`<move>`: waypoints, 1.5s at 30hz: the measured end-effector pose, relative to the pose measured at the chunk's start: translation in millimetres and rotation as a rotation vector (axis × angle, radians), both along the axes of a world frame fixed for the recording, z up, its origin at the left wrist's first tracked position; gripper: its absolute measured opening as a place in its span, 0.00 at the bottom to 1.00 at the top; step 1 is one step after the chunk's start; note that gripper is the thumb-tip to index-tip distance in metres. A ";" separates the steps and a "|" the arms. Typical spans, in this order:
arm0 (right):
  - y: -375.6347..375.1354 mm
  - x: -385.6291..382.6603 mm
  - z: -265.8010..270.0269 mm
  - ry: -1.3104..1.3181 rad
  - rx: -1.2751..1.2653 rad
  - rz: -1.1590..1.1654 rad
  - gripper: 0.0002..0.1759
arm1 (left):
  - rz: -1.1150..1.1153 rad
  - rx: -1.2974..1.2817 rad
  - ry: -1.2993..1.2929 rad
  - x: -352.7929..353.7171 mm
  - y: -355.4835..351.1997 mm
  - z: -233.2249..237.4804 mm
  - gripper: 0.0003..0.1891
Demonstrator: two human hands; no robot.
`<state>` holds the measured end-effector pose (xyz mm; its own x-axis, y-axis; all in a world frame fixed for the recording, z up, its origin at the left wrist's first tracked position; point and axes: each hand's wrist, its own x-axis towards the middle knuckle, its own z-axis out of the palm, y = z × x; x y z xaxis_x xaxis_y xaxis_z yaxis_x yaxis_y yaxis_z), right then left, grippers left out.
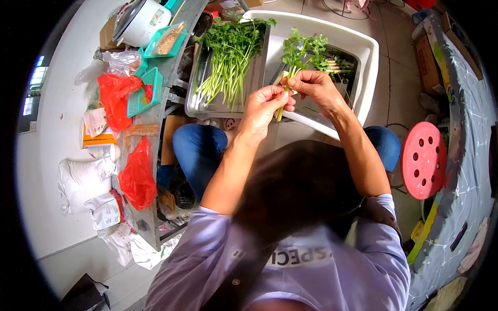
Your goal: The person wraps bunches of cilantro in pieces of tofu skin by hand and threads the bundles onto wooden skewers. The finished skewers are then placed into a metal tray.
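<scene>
A small bunch of leafy celery (296, 50) stands between my hands over the white tub's near edge, leaves pointing away from me. My left hand (265, 108) is closed around the lower stalks, thumb and fingers pinching them. Against the same stalks, a little higher, my right hand (316, 87) is closed with thumb and forefinger together. A pale strip shows at the stalks between the fingers; I cannot make out what it is. To the left, a loose heap of celery (231, 57) lies in a metal tray (207, 110).
A white tub (371, 67) holds another metal tray with more greens (337, 66). On the left, a grey table (165, 78) carries a rice cooker (148, 23), green baskets (145, 93) and red plastic bags (137, 173). A pink stool (424, 160) stands at right, beside cloth-covered furniture (469, 155).
</scene>
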<state>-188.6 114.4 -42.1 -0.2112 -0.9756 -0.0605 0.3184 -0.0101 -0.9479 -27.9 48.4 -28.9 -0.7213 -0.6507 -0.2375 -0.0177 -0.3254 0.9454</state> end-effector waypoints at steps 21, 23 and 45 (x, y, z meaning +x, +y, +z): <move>-4.1 -1.7 -9.0 -0.056 0.021 -0.210 0.11 | 0.352 -1.003 -0.203 -2.3 21.0 15.9 0.05; -3.9 3.4 -4.7 -0.037 -0.007 -0.231 0.11 | 0.248 -0.432 -0.129 -1.5 28.6 -1.3 0.06; 8.3 -1.0 9.5 0.051 0.053 0.262 0.16 | -0.323 -1.973 -0.092 -14.5 -53.6 56.2 0.10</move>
